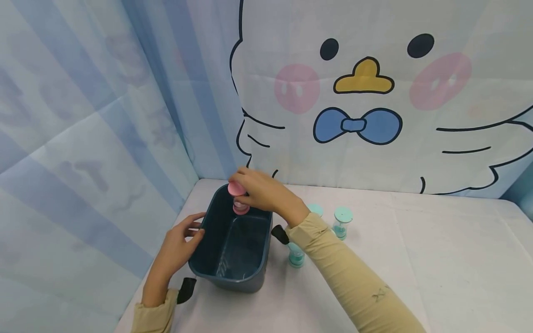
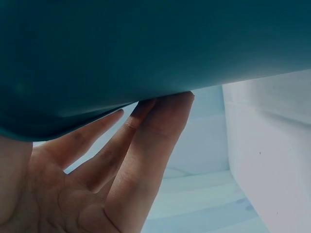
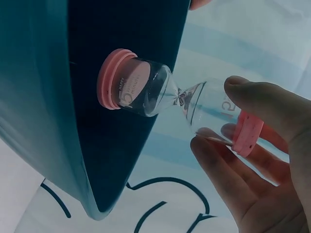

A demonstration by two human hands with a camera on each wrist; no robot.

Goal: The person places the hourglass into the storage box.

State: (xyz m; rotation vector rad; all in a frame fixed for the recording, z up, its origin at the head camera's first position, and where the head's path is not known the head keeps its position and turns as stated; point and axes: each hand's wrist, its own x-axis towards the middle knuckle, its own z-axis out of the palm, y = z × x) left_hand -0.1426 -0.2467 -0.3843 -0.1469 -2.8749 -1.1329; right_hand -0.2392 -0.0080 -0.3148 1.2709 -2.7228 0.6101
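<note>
A pink-capped hourglass point(image 3: 141, 87) is held by my right hand point(image 1: 260, 189), thumb and fingers around the glass near one cap. Its other cap point(image 3: 108, 80) points down into the dark blue bin point(image 1: 231, 280), inside the far end. Pale pink sand shows in the lower bulb, and printed lettering marks the glass. My left hand point(image 1: 176, 245) is at the left side of the bin, its extended fingers point(image 2: 150, 141) touching the wall near the rim. The left thumb is partly hidden in the left wrist view.
Several mint-green hourglasses stand right of the bin, among them one nearer hourglass point(image 1: 296, 255) and one farther back point(image 1: 342, 223); my right forearm partly covers others. A white cloth point(image 1: 449, 259) covers the table. Printed curtains point(image 1: 362, 162) hang behind and at the left.
</note>
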